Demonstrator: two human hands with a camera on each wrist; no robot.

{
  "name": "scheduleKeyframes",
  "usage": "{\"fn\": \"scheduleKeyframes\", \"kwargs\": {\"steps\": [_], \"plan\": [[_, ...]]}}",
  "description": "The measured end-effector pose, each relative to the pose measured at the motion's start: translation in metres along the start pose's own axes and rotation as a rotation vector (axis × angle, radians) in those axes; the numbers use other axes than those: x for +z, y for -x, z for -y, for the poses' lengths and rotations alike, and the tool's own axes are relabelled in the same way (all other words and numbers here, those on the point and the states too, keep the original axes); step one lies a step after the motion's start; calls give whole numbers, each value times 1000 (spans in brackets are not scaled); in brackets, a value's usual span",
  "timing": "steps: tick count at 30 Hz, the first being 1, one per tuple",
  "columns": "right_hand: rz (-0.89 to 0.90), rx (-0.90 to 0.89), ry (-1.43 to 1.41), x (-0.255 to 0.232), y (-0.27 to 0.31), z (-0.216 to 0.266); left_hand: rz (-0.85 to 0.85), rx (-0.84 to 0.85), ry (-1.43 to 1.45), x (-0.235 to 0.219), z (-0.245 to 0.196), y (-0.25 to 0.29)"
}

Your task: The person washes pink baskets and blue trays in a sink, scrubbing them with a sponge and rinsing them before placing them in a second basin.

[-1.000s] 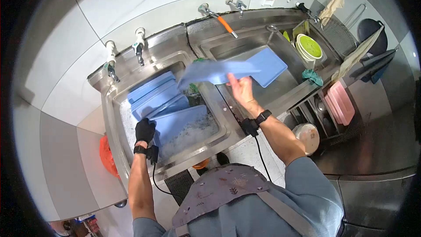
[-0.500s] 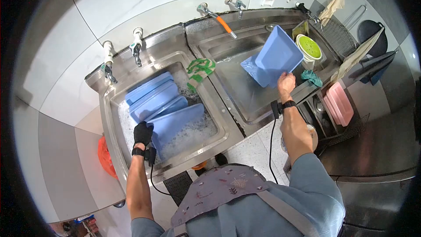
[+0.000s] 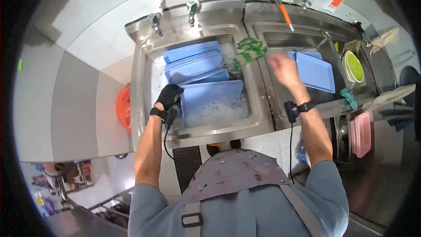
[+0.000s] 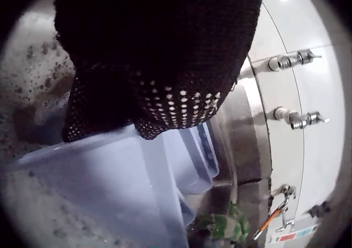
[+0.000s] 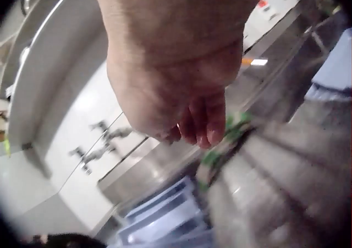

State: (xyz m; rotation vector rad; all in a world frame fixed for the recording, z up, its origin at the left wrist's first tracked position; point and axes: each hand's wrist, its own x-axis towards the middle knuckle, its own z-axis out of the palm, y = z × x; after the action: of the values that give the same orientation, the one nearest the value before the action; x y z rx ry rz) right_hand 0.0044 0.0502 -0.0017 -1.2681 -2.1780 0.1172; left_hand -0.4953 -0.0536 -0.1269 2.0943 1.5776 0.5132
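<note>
Left hand on soaking tray, right hand empty over sink divider

Your left hand (image 3: 169,95), in a black knit glove with pale dots, has its fingers clamped on the rim of a light-blue plastic tray (image 3: 212,92). Tray lies tilted, partly in suds, in the left stainless-steel basin (image 3: 219,131). More blue trays (image 3: 193,66) lean together just behind it.

Your right hand (image 3: 285,70), bare, holds nothing; fingers loosely bent, close together. It hovers near the divider, just beside a green-striped cloth (image 3: 250,53) draped at the left basin's edge.

Right stainless-steel basin (image 3: 280,41): a flat light-blue tray (image 3: 315,73) overlaps another blue piece (image 3: 315,55). Nested white-and-green round containers (image 3: 354,66) at its far right; a teal cloth (image 3: 349,98) on the near rim. Pink plastic trays (image 3: 362,134) stand below, right.
</note>
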Motion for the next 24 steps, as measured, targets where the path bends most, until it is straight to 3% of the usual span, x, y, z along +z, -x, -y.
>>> {"fn": "scheduleKeyframes", "kwargs": {"steps": [1, 2, 4, 5, 8, 9, 12, 13, 17, 22, 24], "plan": [[55, -71, -44, 16, -6, 19, -96, 353, -151, -3, 14, 5], [108, -142, -87, 33, -11, 38, -99, 335, -155, -5, 15, 9], [451, -336, -40, 78, -11, 111, 47, -155, 725, -6, 6, 16], [457, -352, -51, 98, -12, 123, 69, -240, 811, -15, -16, 18], [494, -446, 46, 146, -10, 136, 22, -328, 762, -9, -14, 19], [512, -456, 98, 154, -13, 135, -8, -377, 863, -20, -40, 23], [557, -504, 183, 170, -20, 130, -88, -423, 811, -25, -50, 22], [572, -527, 214, 171, -22, 129, -86, -432, 939, -34, -63, 26], [493, -614, 284, 165, -11, 136, -75, -482, 906, -43, -68, 26], [394, -646, 222, 155, 5, 145, -113, -366, 620, -20, -43, 25], [398, -684, 203, 143, 3, 149, 21, -356, 592, -22, -41, 25]]}}
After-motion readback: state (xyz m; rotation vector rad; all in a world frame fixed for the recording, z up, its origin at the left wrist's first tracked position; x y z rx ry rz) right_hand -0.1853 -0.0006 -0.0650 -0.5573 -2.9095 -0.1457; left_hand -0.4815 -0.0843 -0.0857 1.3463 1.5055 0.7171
